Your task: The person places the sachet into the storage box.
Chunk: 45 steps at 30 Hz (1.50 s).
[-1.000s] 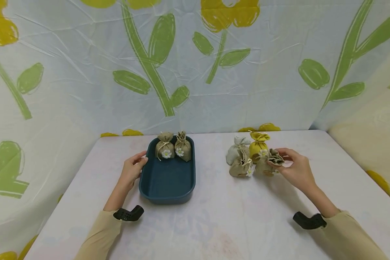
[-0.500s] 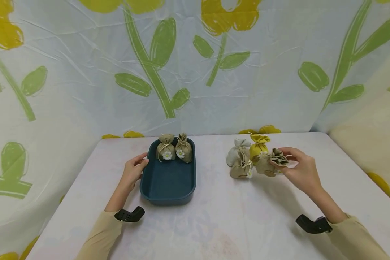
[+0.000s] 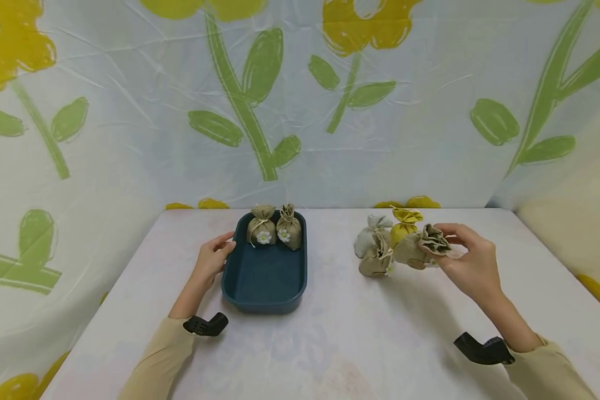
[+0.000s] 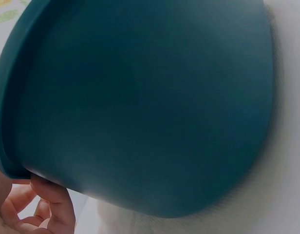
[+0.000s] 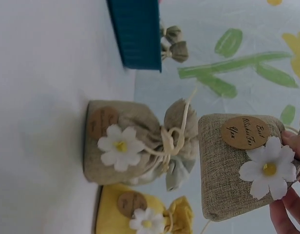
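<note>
My right hand (image 3: 475, 266) pinches the gathered neck of a tan drawstring pouch (image 5: 223, 170). That pouch is tilted and raised above the table, its white flower and round paper tag facing the right wrist camera. Beside it stand another tan pouch (image 3: 375, 262), a pale grey pouch (image 3: 369, 240) and a yellow pouch (image 3: 404, 232). On the other side, my left hand (image 3: 212, 261) grips the left wall of a dark blue tray (image 3: 264, 280), thumb at the rim and fingers outside. Two tan pouches, one at the left (image 3: 261, 229) and one at the right (image 3: 289, 229), fill the tray's far end.
A pale cloth covers the table (image 3: 340, 333), with white floral fabric (image 3: 330, 166) hanging behind and at the sides. Black wrist cameras, one left (image 3: 207, 324) and one right (image 3: 484, 350), stick out from the sleeves. Table surface lies between the tray and the standing pouches.
My right hand has lifted the tan pouch up and a little to the right, off the group. The left hand stays on the tray. The head view has shifted slightly.
</note>
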Each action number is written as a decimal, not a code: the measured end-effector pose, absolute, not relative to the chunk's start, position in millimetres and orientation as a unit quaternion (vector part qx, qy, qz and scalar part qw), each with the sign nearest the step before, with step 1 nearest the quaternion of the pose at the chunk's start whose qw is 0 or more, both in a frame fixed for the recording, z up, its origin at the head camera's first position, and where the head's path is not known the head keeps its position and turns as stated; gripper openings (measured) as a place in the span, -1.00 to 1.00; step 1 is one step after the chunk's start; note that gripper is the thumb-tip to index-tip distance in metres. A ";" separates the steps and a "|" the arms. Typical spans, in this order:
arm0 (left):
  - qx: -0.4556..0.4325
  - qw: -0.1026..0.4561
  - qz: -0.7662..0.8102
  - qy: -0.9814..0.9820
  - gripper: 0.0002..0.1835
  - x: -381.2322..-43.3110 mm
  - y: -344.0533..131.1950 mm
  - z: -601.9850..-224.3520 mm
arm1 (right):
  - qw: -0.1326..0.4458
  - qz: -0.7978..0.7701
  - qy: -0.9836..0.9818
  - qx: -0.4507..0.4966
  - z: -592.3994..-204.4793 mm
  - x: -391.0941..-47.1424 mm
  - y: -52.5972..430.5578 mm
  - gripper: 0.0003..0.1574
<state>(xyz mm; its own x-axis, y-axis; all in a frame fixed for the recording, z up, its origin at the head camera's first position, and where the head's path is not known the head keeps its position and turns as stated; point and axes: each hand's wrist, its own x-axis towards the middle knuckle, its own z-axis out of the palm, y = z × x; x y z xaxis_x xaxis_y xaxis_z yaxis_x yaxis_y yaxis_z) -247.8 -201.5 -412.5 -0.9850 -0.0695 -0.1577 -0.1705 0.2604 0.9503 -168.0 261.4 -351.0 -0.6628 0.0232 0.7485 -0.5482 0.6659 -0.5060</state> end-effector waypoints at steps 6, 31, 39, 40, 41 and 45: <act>-0.074 0.038 0.599 0.796 -0.53 -249.4 -202.1 -413.2 | 0.387 0.387 -0.820 0.169 -343.4 -167.7 244.9 -0.53; -0.089 0.038 0.607 0.789 -0.54 -250.8 -200.5 -414.5 | 0.325 0.427 -0.816 0.213 -332.9 -185.4 165.2 -0.49; -0.086 0.034 0.607 0.789 -0.55 -251.7 -201.5 -415.4 | 0.286 0.420 -0.833 0.219 -333.4 -193.9 136.9 -0.46; -0.086 0.034 0.608 0.788 -0.54 -251.8 -201.6 -415.5 | 0.277 0.423 -0.835 0.215 -333.8 -194.6 133.3 -0.47; -0.086 0.035 0.610 0.787 -0.54 -251.8 -201.6 -415.6 | 0.268 0.425 -0.839 0.211 -334.2 -195.2 129.7 -0.48; -0.086 0.037 0.611 0.786 -0.54 -251.8 -200.8 -415.8 | 0.229 0.436 -0.847 0.199 -336.2 -195.8 114.0 -0.48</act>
<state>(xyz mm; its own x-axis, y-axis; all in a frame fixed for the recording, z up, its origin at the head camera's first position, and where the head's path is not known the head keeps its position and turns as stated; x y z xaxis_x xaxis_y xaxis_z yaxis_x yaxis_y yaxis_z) -251.8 -200.8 -415.8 -0.9823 -0.0909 -0.1637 -0.1810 0.2385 0.9541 -195.8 114.0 -336.2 -0.8157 -0.1370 0.5620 -0.5371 0.5400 -0.6479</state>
